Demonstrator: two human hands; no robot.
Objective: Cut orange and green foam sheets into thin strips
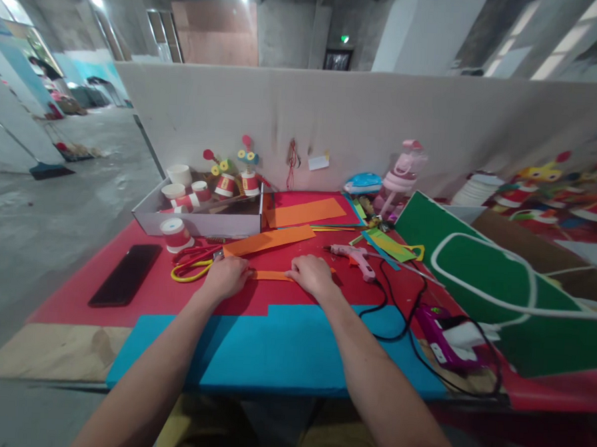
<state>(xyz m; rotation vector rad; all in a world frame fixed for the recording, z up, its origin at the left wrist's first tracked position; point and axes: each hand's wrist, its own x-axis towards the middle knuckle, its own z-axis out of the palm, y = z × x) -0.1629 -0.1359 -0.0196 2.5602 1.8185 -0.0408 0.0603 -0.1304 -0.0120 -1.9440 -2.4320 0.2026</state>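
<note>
A narrow orange strip (pixel 270 275) lies flat across the red table covering, between my two hands. My left hand (pixel 227 276) has its fingers closed at the strip's left end, beside the yellow-and-red handled scissors (pixel 190 271). At the strip's right part, my right hand (pixel 313 275) pinches it, and a bit of orange shows past the knuckles. Just behind my hands rests a wider orange paper piece (pixel 272 240). A pink glue gun (pixel 357 258) lies to the right of my right hand.
A black phone (pixel 125 276) and a paper cup (pixel 176 234) are at left, before a white box (pixel 203 225) of cups and figures. Blue sheets (pixel 282 349) line the front edge. Black cables, a purple power strip (pixel 445 338) and a green board (pixel 475 286) stand right.
</note>
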